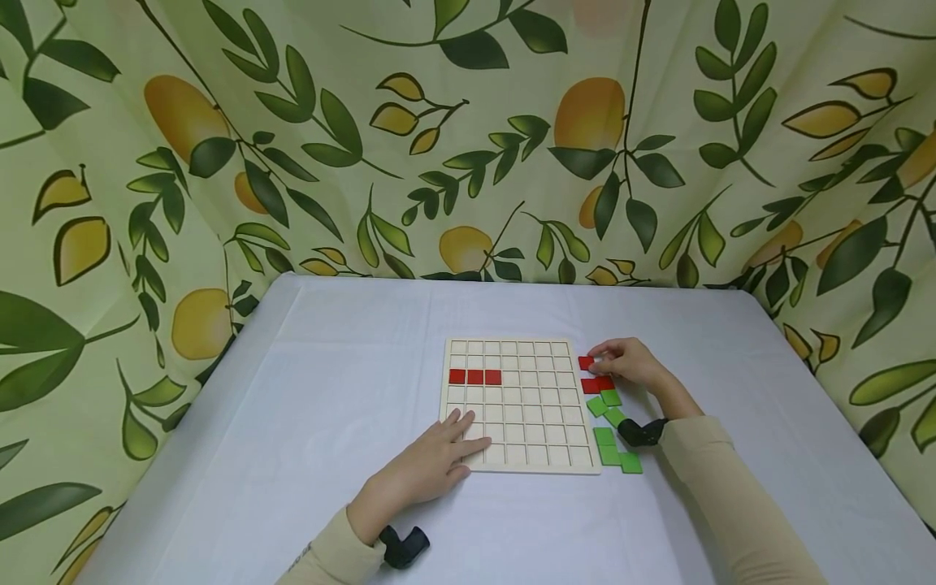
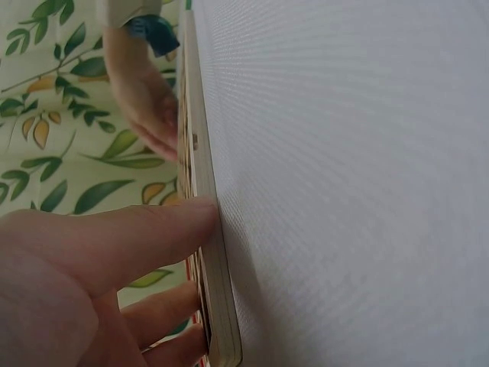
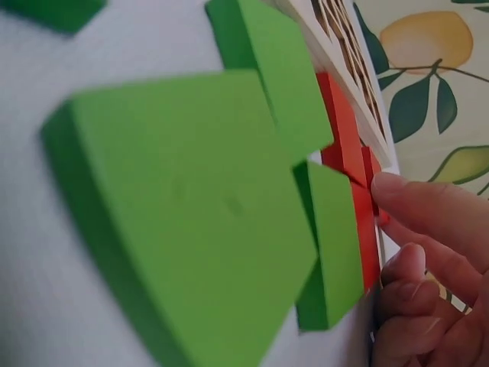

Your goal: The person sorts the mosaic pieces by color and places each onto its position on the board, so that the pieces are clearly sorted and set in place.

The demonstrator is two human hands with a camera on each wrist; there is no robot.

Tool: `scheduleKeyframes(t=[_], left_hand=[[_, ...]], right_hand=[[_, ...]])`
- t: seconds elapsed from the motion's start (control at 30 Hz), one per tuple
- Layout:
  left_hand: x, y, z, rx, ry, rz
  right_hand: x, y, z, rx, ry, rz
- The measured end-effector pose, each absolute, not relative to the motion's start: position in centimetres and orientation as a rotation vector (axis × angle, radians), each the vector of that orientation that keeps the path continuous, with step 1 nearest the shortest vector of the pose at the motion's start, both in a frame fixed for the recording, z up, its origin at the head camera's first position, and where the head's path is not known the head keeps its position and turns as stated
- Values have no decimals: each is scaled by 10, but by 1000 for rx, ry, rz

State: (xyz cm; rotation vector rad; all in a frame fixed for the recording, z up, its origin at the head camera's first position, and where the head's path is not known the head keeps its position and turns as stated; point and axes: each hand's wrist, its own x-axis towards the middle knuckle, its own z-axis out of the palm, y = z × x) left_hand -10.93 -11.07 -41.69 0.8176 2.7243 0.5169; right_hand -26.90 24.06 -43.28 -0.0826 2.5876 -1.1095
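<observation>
A pale wooden grid board (image 1: 541,396) lies on the table, with three red square tiles (image 1: 475,377) side by side in one row at its left. My left hand (image 1: 424,461) rests with spread fingers on the board's near left corner. In the left wrist view its thumb (image 2: 153,237) lies against the board's side edge (image 2: 210,229). Beyond the board's right edge, my right hand (image 1: 629,361) pinches a red square tile (image 1: 586,363) between thumb and finger. Two more red tiles (image 1: 589,386) lie just below that hand.
Several green square tiles (image 1: 610,455) lie along the board's right side, some touching each other. Up close in the right wrist view, a green tile (image 3: 191,199) fills much of the frame. A white cloth (image 1: 351,366) covers the table, and a leaf-patterned curtain (image 1: 468,162) hangs behind.
</observation>
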Motion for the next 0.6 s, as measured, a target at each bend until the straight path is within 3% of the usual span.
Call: scheduleKeyframes(t=[0.6], left_hand=[[-108, -111, -414, 819, 2722, 510]], right_hand=[[-270, 243, -433, -50, 2578, -1107]])
